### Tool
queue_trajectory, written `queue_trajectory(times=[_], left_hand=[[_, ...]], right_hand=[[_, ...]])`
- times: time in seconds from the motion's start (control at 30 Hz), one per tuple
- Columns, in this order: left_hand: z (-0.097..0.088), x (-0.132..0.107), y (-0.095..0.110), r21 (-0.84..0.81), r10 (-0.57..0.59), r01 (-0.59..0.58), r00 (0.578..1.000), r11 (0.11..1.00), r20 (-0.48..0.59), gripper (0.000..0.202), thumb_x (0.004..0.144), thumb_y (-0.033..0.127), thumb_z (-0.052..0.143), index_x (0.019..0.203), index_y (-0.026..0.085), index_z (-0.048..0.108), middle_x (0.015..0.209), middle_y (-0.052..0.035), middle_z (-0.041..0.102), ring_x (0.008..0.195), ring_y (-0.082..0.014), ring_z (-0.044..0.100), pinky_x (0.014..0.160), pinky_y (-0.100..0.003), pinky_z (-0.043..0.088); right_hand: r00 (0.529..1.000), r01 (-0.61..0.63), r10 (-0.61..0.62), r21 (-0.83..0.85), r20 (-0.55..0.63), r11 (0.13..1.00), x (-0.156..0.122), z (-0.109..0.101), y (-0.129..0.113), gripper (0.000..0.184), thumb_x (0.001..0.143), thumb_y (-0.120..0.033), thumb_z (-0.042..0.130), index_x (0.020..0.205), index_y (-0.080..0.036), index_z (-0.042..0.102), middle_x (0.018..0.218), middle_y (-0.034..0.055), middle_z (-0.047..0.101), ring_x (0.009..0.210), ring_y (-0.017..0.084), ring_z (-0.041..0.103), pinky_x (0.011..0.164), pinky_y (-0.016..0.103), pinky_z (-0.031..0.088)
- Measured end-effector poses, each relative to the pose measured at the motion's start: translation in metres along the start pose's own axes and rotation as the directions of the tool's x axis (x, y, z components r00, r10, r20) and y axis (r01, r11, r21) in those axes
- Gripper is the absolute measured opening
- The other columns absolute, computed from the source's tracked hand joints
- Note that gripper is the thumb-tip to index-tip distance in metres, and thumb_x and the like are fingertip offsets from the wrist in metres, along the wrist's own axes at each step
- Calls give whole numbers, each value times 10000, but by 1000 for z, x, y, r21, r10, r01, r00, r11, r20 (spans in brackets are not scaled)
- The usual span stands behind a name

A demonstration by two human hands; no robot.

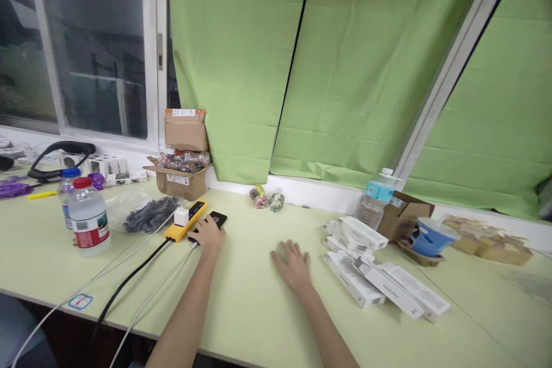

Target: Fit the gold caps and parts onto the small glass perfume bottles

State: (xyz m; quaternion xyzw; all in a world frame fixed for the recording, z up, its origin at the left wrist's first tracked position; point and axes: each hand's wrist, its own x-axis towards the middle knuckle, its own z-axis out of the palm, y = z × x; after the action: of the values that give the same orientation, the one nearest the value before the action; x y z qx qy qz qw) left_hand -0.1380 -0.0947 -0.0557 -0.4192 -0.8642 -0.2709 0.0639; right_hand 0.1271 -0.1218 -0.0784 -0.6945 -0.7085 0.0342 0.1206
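My left hand (209,236) reaches forward over the pale green table (241,299) and its fingers curl onto a black phone (215,219) lying beside a yellow power strip (186,220). A white charger plug (181,217) sits in the strip, and white cables (142,305) run back toward me. My right hand (293,264) lies flat on the tabletop with its fingers spread, holding nothing, a little left of a heap of white slim boxes (375,273).
Two water bottles (88,215) stand at left, another bottle (376,198) at right beside a blue paper cup (431,236). Cardboard boxes (183,155) sit by the window. A clear bag of dark parts (146,213), two small glass bottles (267,198) and green blinds (345,69) lie beyond.
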Motion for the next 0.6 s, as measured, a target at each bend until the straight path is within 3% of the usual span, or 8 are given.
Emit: queue_trajectory(times=[0.13, 0.27, 0.33, 0.4, 0.47, 0.53, 0.6], left_hand=[[-1, 5, -3, 2, 16, -16, 1000, 1000, 23, 389, 770, 312, 608, 1105, 124, 541, 1129, -181, 621, 1097, -323, 515, 949, -587, 301], [-5, 0, 0, 0, 17, -17, 1000, 1000, 3, 459, 780, 322, 597, 1184, 117, 521, 1179, -202, 608, 1157, -342, 492, 997, -634, 246], [-7, -9, 7, -13, 75, -75, 996, 997, -43, 544, 808, 323, 566, 1298, 111, 464, 1288, -234, 550, 1272, -365, 415, 1033, -652, 214], [-7, -22, 18, -59, 220, -223, 974, 973, -54, 599, 842, 366, 536, 1373, 114, 418, 1441, -249, 421, 1382, -379, 297, 1083, -645, 179], [-4, -40, 32, -149, 417, -414, 909, 898, -12, 549, 881, 367, 492, 1381, 147, 438, 1520, -203, 342, 1440, -339, 232, 1149, -574, 160], [1, -60, 45, -273, 562, -523, 823, 808, 87, 515, 907, 365, 476, 1384, 171, 455, 1533, -165, 344, 1447, -296, 254, 1171, -492, 214], [6, -77, 56, -335, 667, -595, 726, 731, 167, 455, 924, 364, 497, 1356, 222, 493, 1478, -139, 431, 1414, -293, 321, 1161, -519, 247]], right_hand=[[1000, 4, -4, 22, -13, 1000, -1, 0, 0, 639, 931, -595, 337, 1451, -239, 441, 1584, 93, 286, 1480, 294, 181, 1172, 555, 64], [996, 30, -22, 100, -85, 994, -2, -1, -1, 588, 909, -557, 419, 1373, -218, 541, 1534, 115, 379, 1453, 311, 257, 1170, 549, 111], [983, 83, -43, 220, -181, 972, -6, -7, -5, 509, 908, -523, 433, 1234, -198, 651, 1433, 130, 507, 1386, 301, 383, 1149, 488, 230], [949, 172, -49, 382, -310, 908, -12, -17, -11, 460, 926, -504, 408, 1036, -184, 721, 1255, 137, 636, 1227, 276, 545, 1033, 393, 395], [904, 274, -30, 523, -427, 807, -21, -30, -23, 476, 939, -528, 395, 890, -179, 715, 1030, 126, 707, 991, 254, 642, 833, 333, 482], [886, 354, -36, 625, -462, 696, -31, -43, -42, 502, 957, -534, 385, 744, -185, 677, 788, 80, 700, 775, 215, 646, 708, 297, 473], [885, 416, -92, 686, -456, 597, -37, -51, -70, 533, 963, -535, 383, 631, -190, 617, 616, 41, 636, 627, 179, 604, 645, 274, 459]])
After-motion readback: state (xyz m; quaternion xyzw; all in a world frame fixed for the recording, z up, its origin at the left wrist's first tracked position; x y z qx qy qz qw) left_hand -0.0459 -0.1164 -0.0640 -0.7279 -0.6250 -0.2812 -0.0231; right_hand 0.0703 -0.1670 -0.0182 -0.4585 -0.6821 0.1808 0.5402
